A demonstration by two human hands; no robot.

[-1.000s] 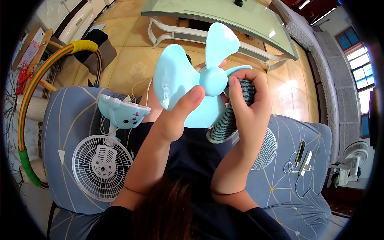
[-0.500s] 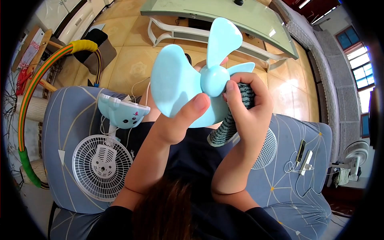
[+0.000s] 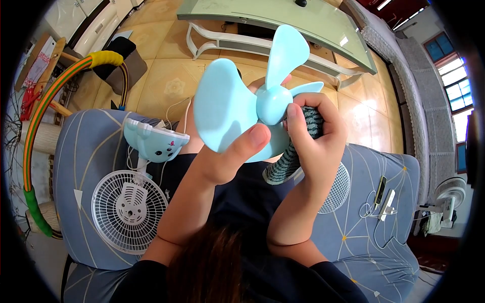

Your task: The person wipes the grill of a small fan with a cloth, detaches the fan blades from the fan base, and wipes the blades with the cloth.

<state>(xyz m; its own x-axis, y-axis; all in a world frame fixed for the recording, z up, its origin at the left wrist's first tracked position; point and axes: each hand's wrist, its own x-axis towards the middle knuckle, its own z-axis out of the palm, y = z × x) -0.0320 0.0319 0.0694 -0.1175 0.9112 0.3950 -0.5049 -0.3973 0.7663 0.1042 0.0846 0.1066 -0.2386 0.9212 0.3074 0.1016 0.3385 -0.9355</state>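
Above my lap I hold a light blue fan blade with a rounded hub in its middle. My left hand is closed on its lower left side, thumb on the front and the other fingers hidden behind. My right hand grips near the hub, with a dark green striped cloth bunched in the palm and hanging below. On the seat to my left lie a round white rear grille and the light blue fan base with a cartoon face. A white front grille is partly hidden by my right forearm.
A grey-blue patterned sofa surrounds me. A power strip and a dark phone-like device with cables lie on the right. Ahead stands a glass-topped table. A striped hoop arches on the left; a white fan stands far right.
The fan blade has shifted slightly right and down, along with both hands. My grip on the blade and cloth looks the same.
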